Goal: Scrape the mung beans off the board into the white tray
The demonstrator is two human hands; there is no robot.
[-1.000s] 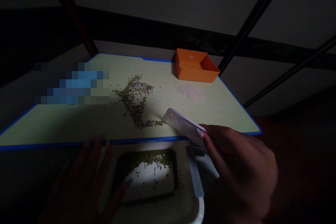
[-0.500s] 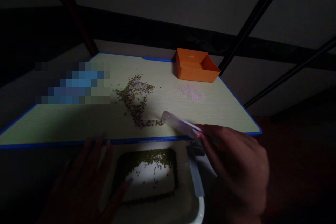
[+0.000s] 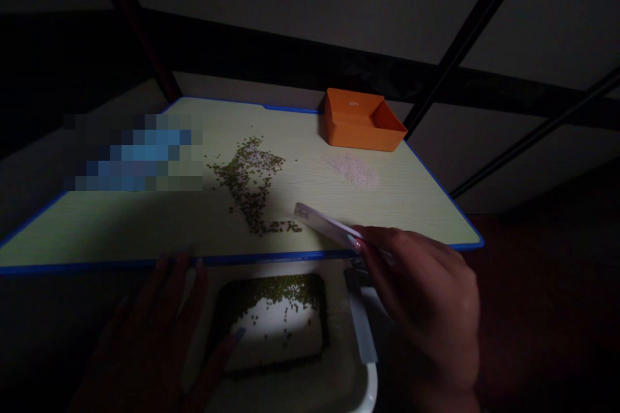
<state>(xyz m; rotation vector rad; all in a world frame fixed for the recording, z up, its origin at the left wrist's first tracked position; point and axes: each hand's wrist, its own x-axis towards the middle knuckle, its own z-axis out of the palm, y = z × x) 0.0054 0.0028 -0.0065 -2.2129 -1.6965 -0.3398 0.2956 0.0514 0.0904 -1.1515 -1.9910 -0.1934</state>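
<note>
My right hand [image 3: 426, 297] grips a thin white card [image 3: 323, 222], its far end resting on the pale table [image 3: 121, 226] just right of a trail of small green beans [image 3: 249, 184]. My left hand [image 3: 155, 329] holds the left side of a white tray [image 3: 361, 390] kept below the table's near edge; its fingers reach up to the blue rim and its thumb lies inside the tray. More green beans [image 3: 276, 293] lie inside that tray. The scene is very dim.
An open orange box [image 3: 363, 121] stands at the table's far right. A small heap of pale grains [image 3: 353, 171] lies in front of it. A blurred blue patch [image 3: 133, 151] covers the far left. Dark bars cross the wall behind.
My right hand has slid the card a little to the left, closer to the end of the bean trail, and tipped it flatter. My left hand and the tray have stayed put.
</note>
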